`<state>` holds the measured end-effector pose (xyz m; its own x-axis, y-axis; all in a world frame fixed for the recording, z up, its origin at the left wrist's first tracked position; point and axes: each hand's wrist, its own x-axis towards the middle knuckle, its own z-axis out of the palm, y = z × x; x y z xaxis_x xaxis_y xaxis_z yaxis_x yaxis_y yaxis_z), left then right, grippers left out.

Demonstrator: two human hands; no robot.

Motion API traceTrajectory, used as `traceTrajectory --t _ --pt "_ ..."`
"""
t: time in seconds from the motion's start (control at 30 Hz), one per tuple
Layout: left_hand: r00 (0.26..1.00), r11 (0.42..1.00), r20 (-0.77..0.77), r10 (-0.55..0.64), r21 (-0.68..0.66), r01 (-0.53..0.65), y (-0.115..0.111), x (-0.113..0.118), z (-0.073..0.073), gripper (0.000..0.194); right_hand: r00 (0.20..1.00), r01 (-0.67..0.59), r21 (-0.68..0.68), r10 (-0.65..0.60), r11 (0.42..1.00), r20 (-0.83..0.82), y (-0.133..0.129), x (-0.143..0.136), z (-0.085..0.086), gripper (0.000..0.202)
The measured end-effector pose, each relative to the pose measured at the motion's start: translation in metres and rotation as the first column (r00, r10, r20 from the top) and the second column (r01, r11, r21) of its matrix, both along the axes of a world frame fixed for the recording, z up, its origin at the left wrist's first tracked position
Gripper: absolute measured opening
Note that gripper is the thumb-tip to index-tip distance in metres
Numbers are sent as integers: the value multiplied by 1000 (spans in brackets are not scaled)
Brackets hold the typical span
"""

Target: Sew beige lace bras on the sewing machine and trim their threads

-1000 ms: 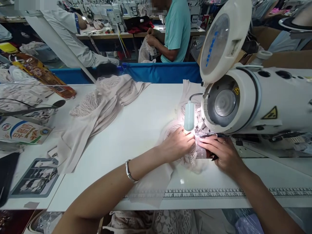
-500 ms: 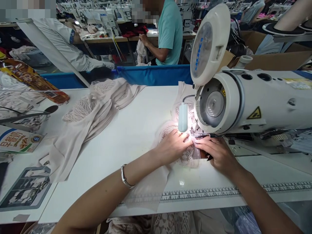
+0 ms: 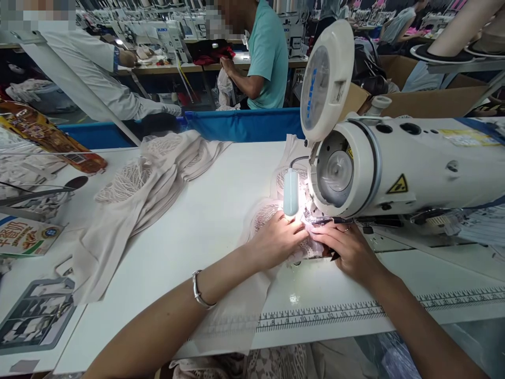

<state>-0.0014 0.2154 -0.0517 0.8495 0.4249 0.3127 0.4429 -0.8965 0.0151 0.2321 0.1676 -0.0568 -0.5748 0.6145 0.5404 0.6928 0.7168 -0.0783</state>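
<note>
Fabric (image 3: 262, 213), pale and partly lace, lies on the white table (image 3: 221, 200) under the front of the sewing machine (image 3: 418, 173), one thin end reaching over the printed ruler (image 3: 315, 317) near the table's front edge. The left hand (image 3: 276, 239) rests on the lace just below a small lit lamp (image 3: 291, 193), fingers bent and close together; whether they pinch the cloth cannot be told. The right hand (image 3: 347, 247) touches the cloth's other side, fingers stretched toward the left fingertips; its thumb is hidden, so its grip is unclear too. Something small and dark shows beneath it. A silver bracelet (image 3: 198, 289) circles the left wrist. Well to the left lie a heap of similar cloth (image 3: 138, 195), a tilted bottle (image 3: 51, 138) and a carton (image 3: 27, 235). Beyond the blue cloth barrier (image 3: 244, 125), a person in a green shirt (image 3: 270, 55) holds pale cloth.
</note>
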Motion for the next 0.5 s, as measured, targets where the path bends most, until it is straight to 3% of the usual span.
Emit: traceTrajectory --t 0.1,0.27,0.5 --pt "999 999 -13 47 -5 -47 -1 0 -1 19 1000 1 3 0 1000 -8 0 -1 2 49" --pt "994 994 10 106 31 -106 -5 1 -4 35 1000 7 -29 -7 1000 3 -1 1 1 53" --pt "987 987 -11 -159 -15 159 -5 6 -1 26 1000 -2 26 3 1000 -12 -1 -1 3 46"
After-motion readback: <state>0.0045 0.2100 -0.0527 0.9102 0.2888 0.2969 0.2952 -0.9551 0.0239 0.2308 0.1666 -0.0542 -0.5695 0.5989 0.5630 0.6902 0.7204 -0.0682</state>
